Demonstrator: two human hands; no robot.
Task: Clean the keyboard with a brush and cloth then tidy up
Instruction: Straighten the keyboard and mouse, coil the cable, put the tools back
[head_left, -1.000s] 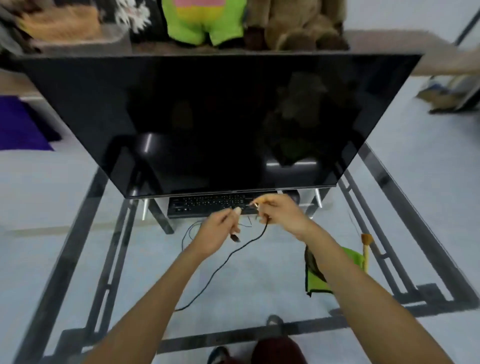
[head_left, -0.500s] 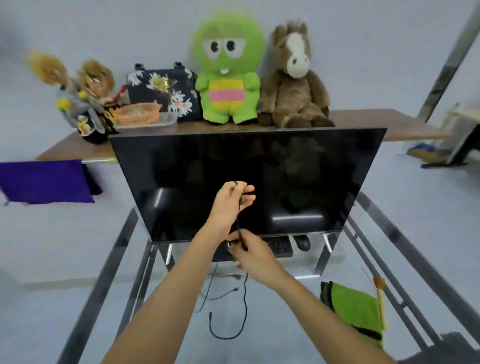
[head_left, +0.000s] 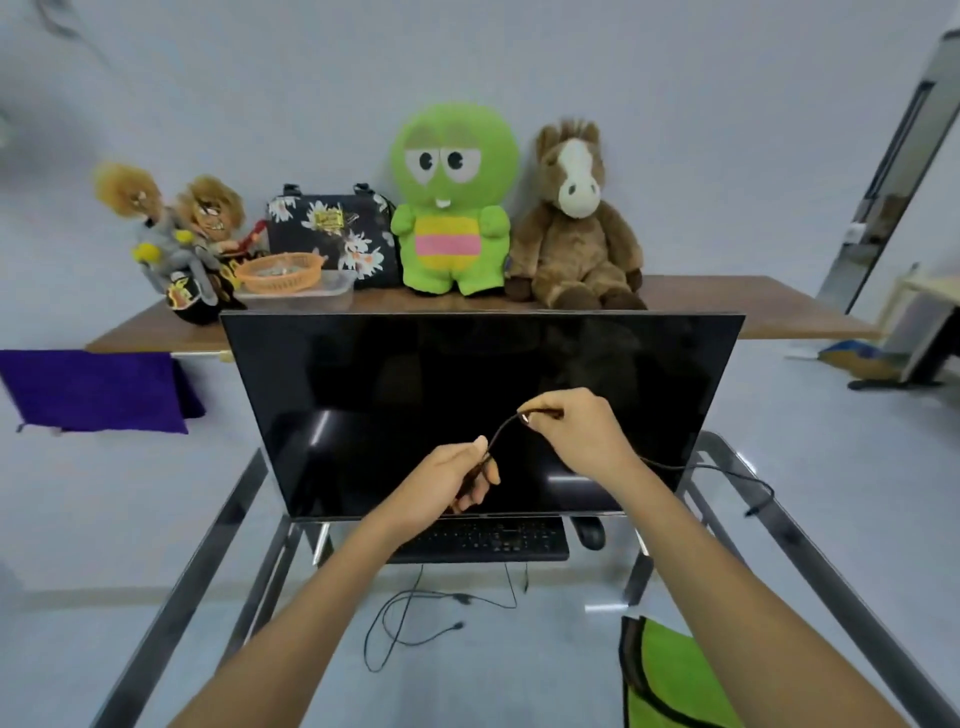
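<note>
Monitor (head_left: 467, 395) overhangs keyboard (head_left: 483, 540) (loose cables (head_left: 415, 618) in front).

We can read no text, label, brand or number anywhere; the keyboard (head_left: 483, 540) legends are too blurred for us.

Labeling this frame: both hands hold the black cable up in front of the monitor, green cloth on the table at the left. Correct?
Not quite. In the head view the green cloth lies at the right of the table, not the left. Both the left hand and the right hand do hold the cable before the monitor.

Black cable (head_left: 503, 429) between left hand (head_left: 451, 480) and right hand (head_left: 576, 434).
</note>
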